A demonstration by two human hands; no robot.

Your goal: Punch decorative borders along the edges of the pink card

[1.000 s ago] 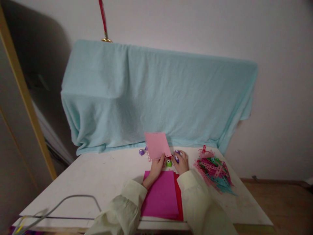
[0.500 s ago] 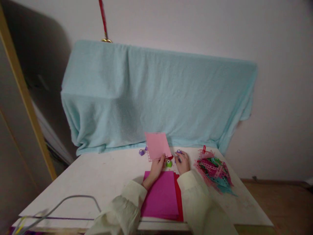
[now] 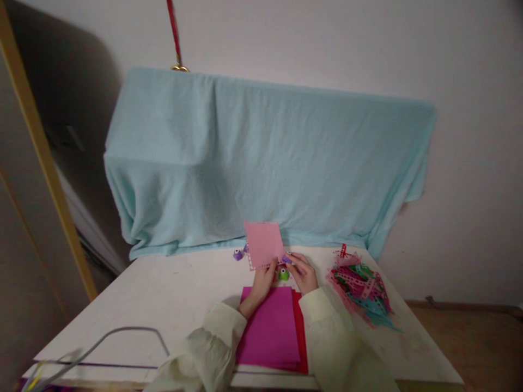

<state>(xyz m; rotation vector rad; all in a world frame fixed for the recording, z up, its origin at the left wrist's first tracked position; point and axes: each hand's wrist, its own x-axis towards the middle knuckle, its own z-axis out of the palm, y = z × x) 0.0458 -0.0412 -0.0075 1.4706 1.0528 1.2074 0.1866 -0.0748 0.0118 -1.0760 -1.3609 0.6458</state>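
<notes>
- Left hand point(image 3: 265, 276) and right hand point(image 3: 305, 277) are bare.
- Both arms wear loose, pale cream sleeves point(image 3: 327, 332), gathered at the cuffs.

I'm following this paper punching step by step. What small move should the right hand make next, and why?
Probably slide the purple punch in the right hand onto the lower edge of the pink sheet; the left hand holds the sheet upright, and the punch sits at its corner.
</notes>
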